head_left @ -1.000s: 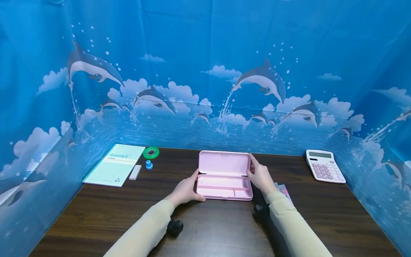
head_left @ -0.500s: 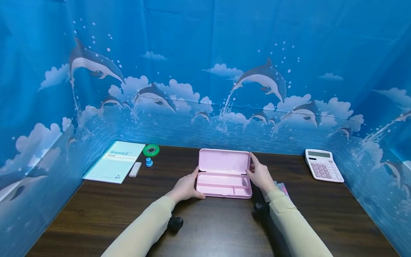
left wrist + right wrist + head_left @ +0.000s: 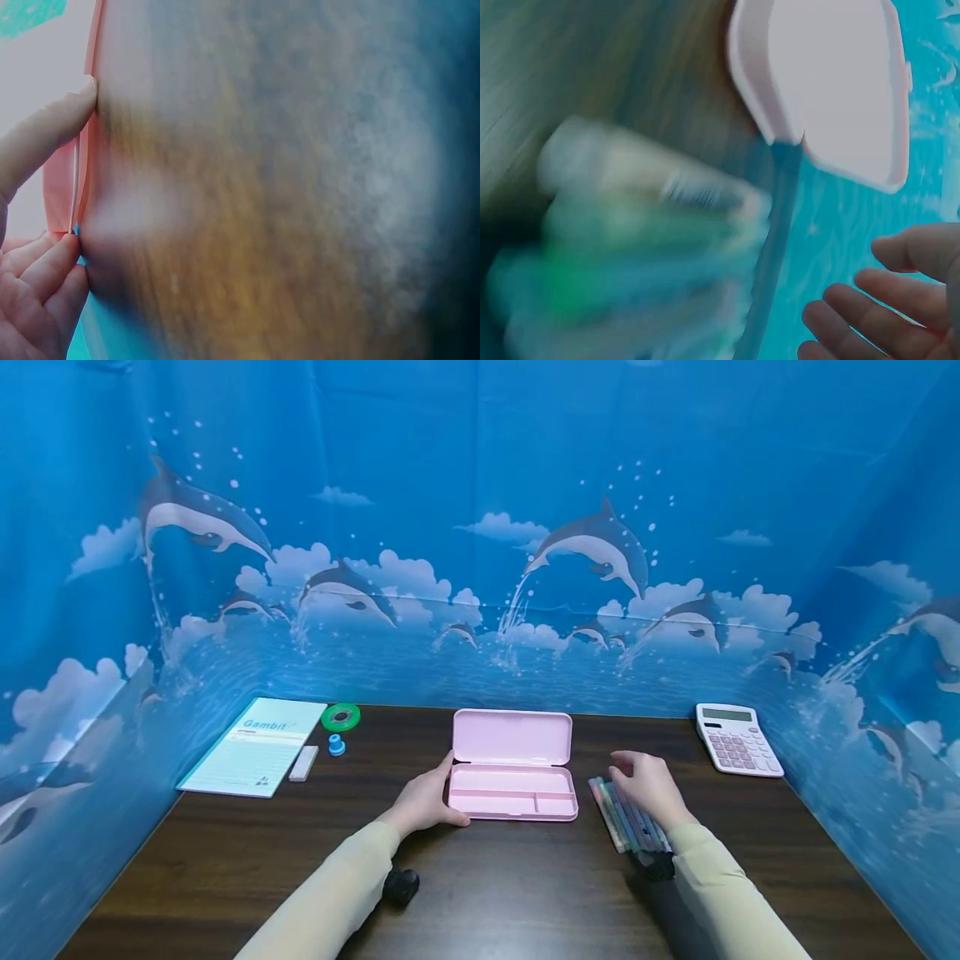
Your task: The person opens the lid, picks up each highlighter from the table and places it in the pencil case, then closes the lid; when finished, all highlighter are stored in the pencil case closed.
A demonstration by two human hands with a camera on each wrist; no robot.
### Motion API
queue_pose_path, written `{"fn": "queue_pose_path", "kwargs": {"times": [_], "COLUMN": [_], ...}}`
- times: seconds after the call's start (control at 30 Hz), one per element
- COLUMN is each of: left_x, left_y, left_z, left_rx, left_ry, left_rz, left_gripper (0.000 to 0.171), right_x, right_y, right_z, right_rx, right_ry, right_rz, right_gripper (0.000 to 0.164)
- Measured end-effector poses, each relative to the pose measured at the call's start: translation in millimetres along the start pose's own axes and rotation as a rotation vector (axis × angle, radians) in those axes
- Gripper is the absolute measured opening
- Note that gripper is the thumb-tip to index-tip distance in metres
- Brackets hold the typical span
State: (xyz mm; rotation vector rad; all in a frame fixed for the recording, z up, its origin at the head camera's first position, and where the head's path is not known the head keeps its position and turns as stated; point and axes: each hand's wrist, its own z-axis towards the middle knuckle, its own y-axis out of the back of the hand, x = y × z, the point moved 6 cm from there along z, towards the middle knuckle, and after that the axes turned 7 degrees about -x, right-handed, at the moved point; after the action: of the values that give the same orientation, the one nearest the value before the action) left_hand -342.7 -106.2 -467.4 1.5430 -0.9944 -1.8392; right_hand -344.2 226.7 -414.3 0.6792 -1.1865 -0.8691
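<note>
A pink pencil case point(image 3: 512, 739) stands with its lid up in the middle of the table; its divided tray shows nothing inside. My left hand point(image 3: 422, 799) grips its left end, thumb at the front corner and fingers along the side. In the left wrist view the thumb and fingertips of that hand point(image 3: 45, 289) touch the pink edge point(image 3: 88, 161). My right hand point(image 3: 651, 783) hovers over a row of several coloured pens point(image 3: 613, 817), partly hiding them. The right wrist view shows its fingers point(image 3: 885, 315) loosely spread, holding nothing, beside the blurred pens point(image 3: 645, 232).
On the left lie a notepad point(image 3: 258, 745), a white eraser-like block point(image 3: 303, 763), a small blue object point(image 3: 336, 745) and a green ring-shaped roll point(image 3: 341, 717). A calculator point(image 3: 738, 740) lies at the back right. A dolphin-print curtain point(image 3: 480, 668) borders the table's back and sides.
My right hand has let go of the pencil case's right side and moved right, over the pens, which now show more. The left hand stays on the case.
</note>
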Motion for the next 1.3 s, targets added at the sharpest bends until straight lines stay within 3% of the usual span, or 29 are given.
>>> {"fn": "queue_pose_path", "kwargs": {"times": [0.23, 0.5, 0.7, 1.0, 1.3], "left_x": [-1.7, -0.9, -0.9, 1.4, -0.3], "left_y": [1.5, 2.0, 1.3, 1.6, 0.1], "left_z": [-2.3, -0.8, -0.7, -1.4, -1.1], "left_rx": [0.002, 0.006, 0.011, 0.003, 0.009], "left_ry": [-0.007, -0.004, 0.001, 0.008, 0.001], "left_rz": [-0.020, -0.024, -0.035, -0.040, -0.050], "left_gripper": [0.118, 0.118, 0.118, 0.118, 0.117], "right_x": [-32.1, -59.5, -68.2, -74.2, -82.1], "right_y": [16.9, 21.2, 21.6, 18.8, 20.0], "right_z": [-20.4, -37.4, -44.9, -43.1, -44.2], "right_rx": [0.028, 0.138, 0.175, 0.145, 0.143], "right_ry": [-0.011, -0.091, -0.113, -0.104, -0.166], "right_rz": [-0.074, -0.113, -0.124, -0.127, -0.146], "right_gripper": [0.024, 0.019, 0.020, 0.017, 0.016]}}
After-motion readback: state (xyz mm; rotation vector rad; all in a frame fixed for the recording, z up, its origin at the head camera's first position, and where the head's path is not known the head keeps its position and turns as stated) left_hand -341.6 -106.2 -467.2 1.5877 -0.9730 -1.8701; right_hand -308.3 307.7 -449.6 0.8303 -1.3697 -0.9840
